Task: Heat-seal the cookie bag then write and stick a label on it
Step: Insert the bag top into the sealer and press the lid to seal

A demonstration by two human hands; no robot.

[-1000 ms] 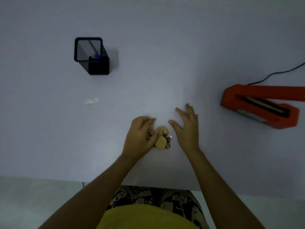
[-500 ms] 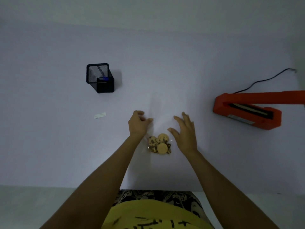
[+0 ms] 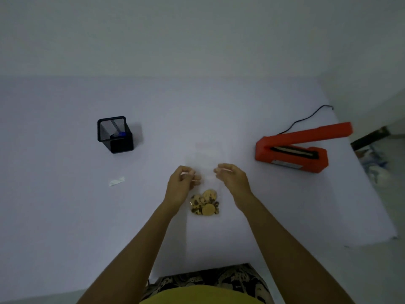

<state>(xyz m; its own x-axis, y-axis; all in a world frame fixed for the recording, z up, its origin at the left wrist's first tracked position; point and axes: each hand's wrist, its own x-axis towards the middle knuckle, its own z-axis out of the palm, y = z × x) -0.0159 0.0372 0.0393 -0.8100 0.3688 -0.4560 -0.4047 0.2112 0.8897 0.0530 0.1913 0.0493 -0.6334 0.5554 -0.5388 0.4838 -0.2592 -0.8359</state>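
Hands (image 3: pixel 183 185) flanked by holder (image 3: pixel 115 134), sealer (image 3: pixel 293 150)

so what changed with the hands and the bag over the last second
Both hands moved from beside the cookies up the clear bag toward its open top. The left hand left the cookie pile and now appears to pinch the bag's left edge; the right hand curls at the right edge. The cookies, heat sealer, pen holder and label look unmoved on the table; only the camera shifted.
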